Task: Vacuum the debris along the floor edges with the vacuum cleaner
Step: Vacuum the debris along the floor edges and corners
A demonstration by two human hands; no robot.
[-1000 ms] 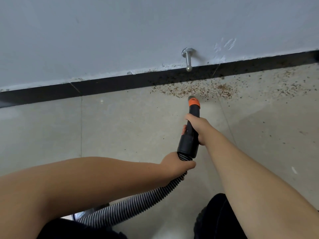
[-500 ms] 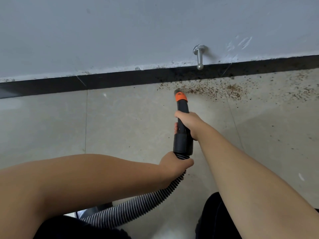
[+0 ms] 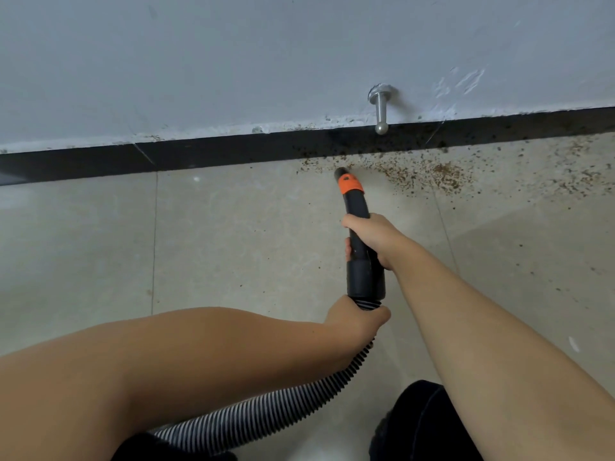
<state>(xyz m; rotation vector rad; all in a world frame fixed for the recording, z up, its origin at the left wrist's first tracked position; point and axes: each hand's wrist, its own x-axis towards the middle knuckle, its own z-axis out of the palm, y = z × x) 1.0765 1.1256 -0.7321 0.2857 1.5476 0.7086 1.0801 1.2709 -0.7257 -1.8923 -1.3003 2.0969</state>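
Indoor room: tiled floor (image 3: 233, 234), dark skirting (image 3: 83, 159), wall doorstop (image 3: 381, 111).

The floor (image 3: 233, 247) is made of big pale tiles with thin lines between them. A black strip (image 3: 100, 159) runs along its far edge, at the bottom of the wall. Brown crumbs (image 3: 429, 176) lie on the floor next to that strip, mostly on the right. A small white bit (image 3: 573, 343), maybe paper, lies far right.
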